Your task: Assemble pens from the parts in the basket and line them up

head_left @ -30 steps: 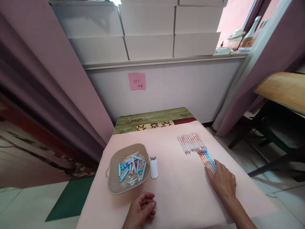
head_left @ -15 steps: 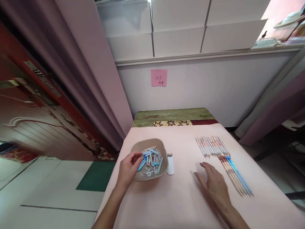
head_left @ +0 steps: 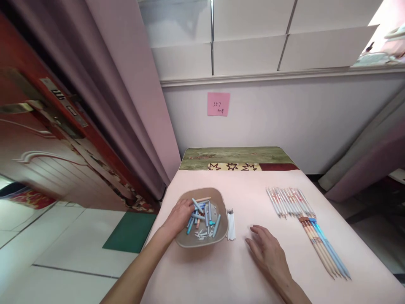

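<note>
The basin (head_left: 223, 221) looks matt plastic, the pen pieces (head_left: 217, 225) smooth plastic.

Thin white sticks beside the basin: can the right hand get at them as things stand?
Likely yes: the thin white sticks lie just left of the right hand, with nothing visible between; the basin and left hand are on their other side.

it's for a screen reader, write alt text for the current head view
Left hand reaches into a rounded beige bowl of mostly blue cylindrical pieces; the open right hand is between slim white sticks and tan and blue pens or pencils.
</note>
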`<action>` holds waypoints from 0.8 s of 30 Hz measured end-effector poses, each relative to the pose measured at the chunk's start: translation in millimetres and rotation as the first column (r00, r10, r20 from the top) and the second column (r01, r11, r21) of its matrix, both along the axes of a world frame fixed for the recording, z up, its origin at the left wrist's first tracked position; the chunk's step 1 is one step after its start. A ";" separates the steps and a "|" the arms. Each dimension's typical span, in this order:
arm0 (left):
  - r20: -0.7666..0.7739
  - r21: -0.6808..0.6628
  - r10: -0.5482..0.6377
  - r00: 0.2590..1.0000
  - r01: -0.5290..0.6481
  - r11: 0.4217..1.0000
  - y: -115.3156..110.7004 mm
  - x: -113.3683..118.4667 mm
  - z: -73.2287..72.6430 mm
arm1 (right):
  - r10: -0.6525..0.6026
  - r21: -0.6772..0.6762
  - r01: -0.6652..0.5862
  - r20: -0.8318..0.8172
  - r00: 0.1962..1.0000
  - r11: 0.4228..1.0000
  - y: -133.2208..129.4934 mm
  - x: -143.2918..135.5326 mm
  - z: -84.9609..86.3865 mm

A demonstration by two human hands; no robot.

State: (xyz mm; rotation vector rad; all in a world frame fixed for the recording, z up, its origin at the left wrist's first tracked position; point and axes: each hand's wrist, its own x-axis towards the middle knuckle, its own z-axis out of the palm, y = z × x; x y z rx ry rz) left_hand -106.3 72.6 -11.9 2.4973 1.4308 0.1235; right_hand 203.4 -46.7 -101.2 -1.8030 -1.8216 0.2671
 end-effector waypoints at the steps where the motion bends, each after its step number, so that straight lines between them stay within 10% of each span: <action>1: 0.005 -0.005 0.028 1.000 -0.028 1.000 -1.1 -3.1 3.1 | -0.004 -0.006 0.004 -0.004 1.000 1.000 0.1 1.0 0.6; 14: 0.357 -0.036 0.229 0.906 -0.232 0.972 -48.9 29.0 13.0 | -0.002 -0.334 -0.056 -0.170 0.985 0.941 40.4 -21.5 30.0; 24: 0.435 0.053 0.167 0.885 -0.210 0.976 -108.1 45.8 -11.3 | 0.014 -0.197 -0.100 -0.395 0.918 0.975 50.0 -29.7 -0.8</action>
